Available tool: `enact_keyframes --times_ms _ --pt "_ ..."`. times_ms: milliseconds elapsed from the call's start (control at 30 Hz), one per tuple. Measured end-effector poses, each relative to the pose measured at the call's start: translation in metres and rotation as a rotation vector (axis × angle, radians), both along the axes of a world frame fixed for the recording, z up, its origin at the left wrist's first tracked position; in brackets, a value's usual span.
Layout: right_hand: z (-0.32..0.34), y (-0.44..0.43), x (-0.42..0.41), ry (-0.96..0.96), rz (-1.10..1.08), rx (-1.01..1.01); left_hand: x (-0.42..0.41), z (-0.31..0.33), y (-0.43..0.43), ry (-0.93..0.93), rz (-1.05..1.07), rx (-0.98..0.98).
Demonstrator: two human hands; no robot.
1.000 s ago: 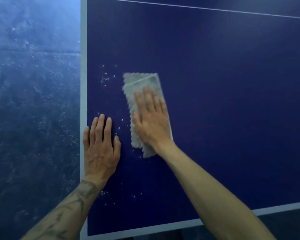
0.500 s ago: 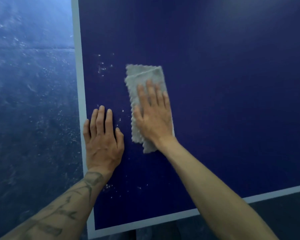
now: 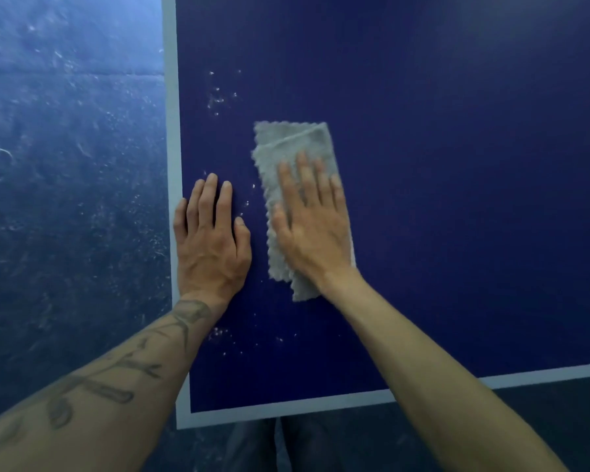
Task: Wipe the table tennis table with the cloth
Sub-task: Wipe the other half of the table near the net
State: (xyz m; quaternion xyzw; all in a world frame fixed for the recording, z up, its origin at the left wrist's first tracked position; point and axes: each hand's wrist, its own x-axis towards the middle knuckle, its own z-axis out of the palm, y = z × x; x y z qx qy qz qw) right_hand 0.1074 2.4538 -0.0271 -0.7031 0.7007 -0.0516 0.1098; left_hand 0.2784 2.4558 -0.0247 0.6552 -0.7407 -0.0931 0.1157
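The dark blue table tennis table (image 3: pixel 457 165) fills most of the view, its near left corner with white border lines below me. A folded grey cloth (image 3: pixel 292 141) lies flat on it, long side pointing away from me. My right hand (image 3: pixel 312 226) presses on the cloth's near half with straight, spread fingers. My left hand (image 3: pixel 210 240) rests flat on the bare table just left of the cloth, beside the left border line. White specks (image 3: pixel 218 97) dot the surface beyond my left hand, and more white specks (image 3: pixel 225 335) lie by my left wrist.
The white edge line (image 3: pixel 171 131) runs along the table's left side and another along the near edge (image 3: pixel 321 403). A scuffed dark blue floor (image 3: pixel 65 165) lies to the left. My legs show below the near edge.
The view has shifted, so the table corner sits further right and lower in frame. Both hands and the cloth keep nearly the same places on the table; the cloth has barely slid.
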Motion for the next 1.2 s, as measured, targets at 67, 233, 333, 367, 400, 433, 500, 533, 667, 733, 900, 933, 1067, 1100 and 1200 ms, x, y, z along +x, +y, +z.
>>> enact_keyframes --times_ms 67,233,333,367,400,433,500,533,667,733,900,933,1067,1100,1200 --pt "-0.001 0.033 -0.01 0.011 0.142 -0.012 0.0 0.001 0.0 0.002 -0.001 -0.004" --pt "0.003 0.051 -0.087 0.025 -0.138 0.064 -0.001 0.002 0.0 0.004 0.005 0.0" --pt "0.004 0.023 -0.082 0.009 -0.276 0.055 -0.001 0.0 0.001 0.002 0.004 -0.008" --pt "0.002 0.015 -0.07 0.015 -0.28 0.047 -0.001 0.0 0.002 0.001 0.004 -0.012" --pt "0.0 0.012 -0.057 0.013 -0.255 0.041 -0.001 0.0 0.002 0.0 0.003 -0.015" --pt "-0.001 0.015 -0.042 0.005 -0.2 0.03 -0.001 0.0 0.003 0.002 0.003 -0.018" --pt "-0.004 0.039 -0.015 -0.006 -0.024 -0.006 -0.001 0.001 0.003 0.009 0.001 -0.018" --pt "-0.003 0.058 -0.01 -0.008 0.069 -0.019 -0.002 0.002 0.003 0.016 -0.003 -0.018" --pt "0.0 0.111 -0.055 0.026 0.127 0.002 0.001 0.012 0.016 0.062 0.013 -0.02" --pt "0.005 0.107 -0.082 0.043 -0.047 0.058 0.008 0.019 0.037 0.042 0.017 -0.032" --pt "0.01 0.061 -0.05 -0.01 -0.262 0.067 0.019 0.012 0.094 -0.046 -0.042 0.041" --pt "0.008 0.063 -0.035 -0.018 -0.213 0.052 0.02 0.008 0.099 -0.054 -0.039 0.052" --pt "-0.002 0.125 -0.005 -0.015 0.109 -0.013 0.022 -0.002 0.102 -0.072 -0.033 0.018" --pt "-0.004 0.14 -0.015 -0.009 0.139 -0.019 0.023 -0.002 0.102 -0.071 -0.031 0.01" --pt "-0.003 0.157 -0.062 0.024 0.025 0.017 0.023 -0.003 0.103 -0.052 -0.024 0.002"
